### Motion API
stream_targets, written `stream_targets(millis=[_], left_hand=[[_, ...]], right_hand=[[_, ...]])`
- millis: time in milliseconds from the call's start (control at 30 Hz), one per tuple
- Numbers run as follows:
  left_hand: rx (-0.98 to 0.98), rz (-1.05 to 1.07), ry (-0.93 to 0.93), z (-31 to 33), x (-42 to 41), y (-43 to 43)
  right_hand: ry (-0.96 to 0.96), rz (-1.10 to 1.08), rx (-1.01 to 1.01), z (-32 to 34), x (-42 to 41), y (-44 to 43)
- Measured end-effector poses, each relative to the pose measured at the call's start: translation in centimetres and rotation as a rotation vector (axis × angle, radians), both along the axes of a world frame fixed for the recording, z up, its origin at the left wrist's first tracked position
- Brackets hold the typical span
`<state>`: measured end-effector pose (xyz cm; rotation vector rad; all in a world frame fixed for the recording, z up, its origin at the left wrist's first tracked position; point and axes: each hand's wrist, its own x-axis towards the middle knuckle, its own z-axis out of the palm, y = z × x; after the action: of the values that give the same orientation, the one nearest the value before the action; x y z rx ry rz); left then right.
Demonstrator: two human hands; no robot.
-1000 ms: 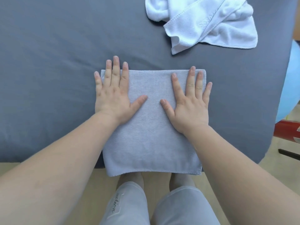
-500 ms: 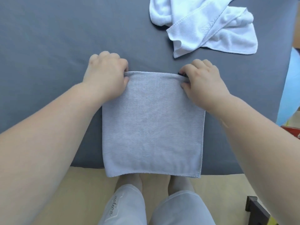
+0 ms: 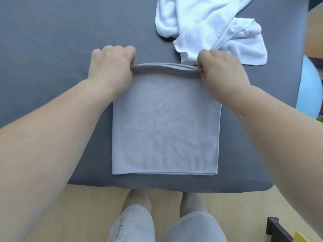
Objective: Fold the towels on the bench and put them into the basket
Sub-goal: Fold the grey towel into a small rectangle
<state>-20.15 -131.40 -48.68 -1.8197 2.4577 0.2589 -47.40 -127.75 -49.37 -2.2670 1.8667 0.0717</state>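
A grey folded towel [image 3: 164, 123] lies flat on the dark grey bench [image 3: 52, 49], its near edge close to the bench's front edge. My left hand [image 3: 111, 67] pinches the towel's far left corner, and my right hand [image 3: 222, 72] pinches the far right corner. The far edge is lifted slightly off the bench between them. A crumpled white towel [image 3: 209, 27] lies at the back right, just behind my right hand. No basket is in view.
The bench's front edge [image 3: 174, 187] runs just before my legs, over a beige floor. A light blue rounded object [image 3: 309, 88] sits past the bench's right side. A dark frame piece [image 3: 276, 229] stands on the floor at the lower right.
My hands went from lying flat on the grey towel to gripping its two far corners. The far edge has now risen a little off the bench.
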Motion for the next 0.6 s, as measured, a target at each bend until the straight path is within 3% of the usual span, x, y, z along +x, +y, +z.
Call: stream_targets(millis=[133,233,400,600], left_hand=[[-0.171,-0.010,0.040,1.7,-0.5,-1.2],[-0.211,0.002,0.155,2.7,-0.1,-0.1],[-0.162,-0.013,0.333,1.8,2.2,7.4],[-0.058,-0.069,0.367,-0.5,4.0,15.5]], right_hand=[[-0.066,-0.041,-0.188,1.7,-0.7,-1.1],[-0.135,-0.012,-0.220,2.2,-1.5,0.7],[-0.178,0.100,-0.230,1.3,-1.8,7.8],[-0.212,0.090,-0.153,-0.5,-1.0,15.8]])
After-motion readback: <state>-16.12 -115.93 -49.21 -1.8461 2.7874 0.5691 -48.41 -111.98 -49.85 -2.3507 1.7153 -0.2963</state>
